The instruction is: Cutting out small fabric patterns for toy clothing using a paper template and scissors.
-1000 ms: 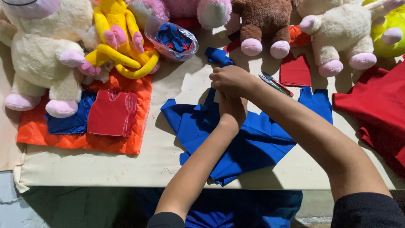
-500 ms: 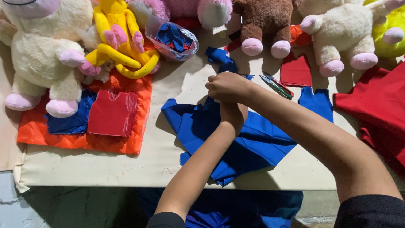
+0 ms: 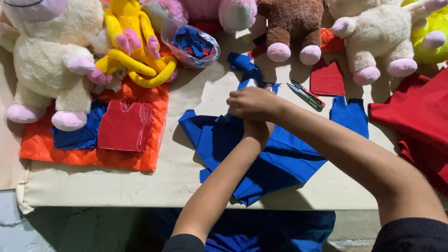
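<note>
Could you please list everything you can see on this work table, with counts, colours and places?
blue fabric: one large piece, blue, table centre, under the hands
small blue cut piece: one, blue, right of centre
snips: one, red and green handles, beside the right forearm
red fabric: one heap, red, right edge
orange quilted piece: one, orange, left, with blue and red pieces on it
bag of scraps: one, clear, top centre
plush toys: at least six, cream, yellow, pink, brown, along the top
table: one, cream
left hand: on the blue fabric
right hand: over the left
</note>
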